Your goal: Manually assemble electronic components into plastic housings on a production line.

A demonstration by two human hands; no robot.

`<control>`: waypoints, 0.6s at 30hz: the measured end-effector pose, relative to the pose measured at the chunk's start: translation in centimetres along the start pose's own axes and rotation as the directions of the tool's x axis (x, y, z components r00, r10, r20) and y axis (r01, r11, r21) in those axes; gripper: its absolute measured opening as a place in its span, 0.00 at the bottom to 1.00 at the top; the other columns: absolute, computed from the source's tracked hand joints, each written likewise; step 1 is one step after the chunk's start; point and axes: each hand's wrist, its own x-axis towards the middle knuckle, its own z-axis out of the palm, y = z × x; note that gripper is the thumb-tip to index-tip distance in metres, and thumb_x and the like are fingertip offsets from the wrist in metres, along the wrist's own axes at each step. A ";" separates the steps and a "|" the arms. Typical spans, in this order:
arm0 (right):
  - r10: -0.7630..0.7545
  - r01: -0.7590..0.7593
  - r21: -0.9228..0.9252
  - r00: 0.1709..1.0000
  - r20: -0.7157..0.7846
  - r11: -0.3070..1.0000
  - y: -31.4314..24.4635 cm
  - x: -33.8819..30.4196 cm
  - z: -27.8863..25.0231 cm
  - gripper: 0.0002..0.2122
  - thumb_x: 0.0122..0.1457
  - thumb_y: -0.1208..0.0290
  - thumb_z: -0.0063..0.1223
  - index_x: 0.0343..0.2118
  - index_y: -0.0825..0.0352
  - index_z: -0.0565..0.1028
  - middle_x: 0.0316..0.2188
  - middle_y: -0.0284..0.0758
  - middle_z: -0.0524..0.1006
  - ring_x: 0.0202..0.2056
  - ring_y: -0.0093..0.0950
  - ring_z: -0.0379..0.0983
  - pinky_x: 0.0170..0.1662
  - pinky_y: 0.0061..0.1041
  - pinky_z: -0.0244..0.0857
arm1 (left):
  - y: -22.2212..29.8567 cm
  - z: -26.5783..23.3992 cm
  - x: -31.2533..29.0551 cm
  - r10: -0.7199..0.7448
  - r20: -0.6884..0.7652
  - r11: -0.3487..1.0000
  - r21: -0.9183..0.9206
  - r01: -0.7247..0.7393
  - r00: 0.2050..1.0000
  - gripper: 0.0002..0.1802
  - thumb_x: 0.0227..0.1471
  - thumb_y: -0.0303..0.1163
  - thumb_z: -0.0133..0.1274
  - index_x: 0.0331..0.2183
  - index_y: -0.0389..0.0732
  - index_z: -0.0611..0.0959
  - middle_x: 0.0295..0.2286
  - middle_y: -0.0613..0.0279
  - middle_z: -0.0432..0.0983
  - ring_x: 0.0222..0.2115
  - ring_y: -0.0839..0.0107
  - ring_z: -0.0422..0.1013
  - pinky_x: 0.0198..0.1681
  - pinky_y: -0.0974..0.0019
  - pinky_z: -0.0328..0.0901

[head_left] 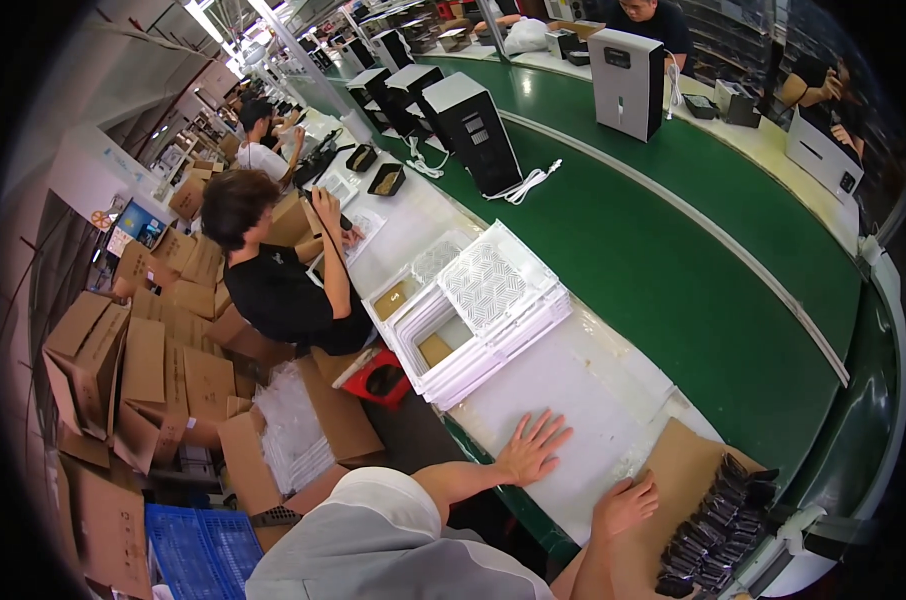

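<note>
My left hand (533, 452) lies flat on the white tabletop (613, 375), its fingers spread and nothing in it. Beside it to the right, my right hand (625, 505) rests at the edge of a brown cardboard sheet (673, 470), fingers loosely bent and apart, with nothing visible in them. On that cardboard lies a row of several small dark parts (718, 525), apart from my right hand; their kind is not clear. Beyond my left hand stands a stack of white plastic frames (503, 345), topped by a panel with a geometric grille pattern (485, 280).
A green conveyor belt (663, 250) runs along the table's far side, carrying tall black-and-white appliances (473, 135). At left, a co-worker in black (283, 270) holds a dark tool. Open cartons (313, 430) and a blue crate (203, 545) crowd the floor.
</note>
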 end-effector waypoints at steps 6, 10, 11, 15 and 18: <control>-0.036 0.037 -0.037 0.999 0.038 0.999 0.4 -0.2 -0.1 0.22 0.64 0.68 0.51 0.61 0.66 0.67 0.51 0.46 0.71 0.48 0.47 0.68 0.50 0.44 0.62 | 0.2 -0.7 0.2 0.011 -0.010 1.000 -0.024 -0.011 1.000 0.40 0.62 0.47 0.49 0.72 0.54 0.58 0.73 0.58 0.43 0.73 0.52 0.40 0.72 0.35 0.35; -0.026 0.029 -0.060 0.999 0.038 0.998 -0.2 0.3 0.1 0.22 0.65 0.68 0.51 0.61 0.66 0.67 0.51 0.46 0.71 0.49 0.47 0.68 0.52 0.45 0.62 | -0.1 -0.6 0.5 -0.002 -0.009 0.999 -0.038 0.002 1.000 0.41 0.61 0.47 0.50 0.72 0.54 0.58 0.73 0.58 0.43 0.73 0.52 0.39 0.72 0.35 0.34; -0.017 0.020 -0.055 0.999 0.043 0.998 -0.2 0.3 0.2 0.22 0.64 0.68 0.52 0.61 0.66 0.68 0.51 0.46 0.72 0.50 0.47 0.68 0.53 0.45 0.62 | -0.1 -0.5 0.4 -0.004 -0.011 0.999 -0.040 0.003 1.000 0.41 0.61 0.47 0.50 0.72 0.54 0.58 0.73 0.59 0.43 0.73 0.53 0.39 0.72 0.35 0.34; -0.042 0.043 -0.066 0.999 0.018 0.997 0.2 0.2 0.6 0.22 0.65 0.68 0.50 0.62 0.66 0.67 0.50 0.47 0.71 0.48 0.47 0.67 0.50 0.45 0.62 | -0.1 -0.5 0.4 -0.005 0.000 0.999 -0.041 0.005 1.000 0.41 0.61 0.47 0.50 0.71 0.54 0.58 0.73 0.59 0.43 0.73 0.53 0.38 0.72 0.36 0.33; 0.000 0.003 -0.068 0.998 0.055 0.998 0.0 0.2 0.5 0.22 0.65 0.67 0.51 0.61 0.66 0.67 0.51 0.46 0.71 0.50 0.47 0.67 0.53 0.46 0.62 | -0.2 -0.3 0.3 -0.009 0.006 1.000 -0.030 0.009 1.000 0.41 0.61 0.48 0.50 0.71 0.55 0.58 0.73 0.60 0.43 0.73 0.54 0.38 0.73 0.36 0.33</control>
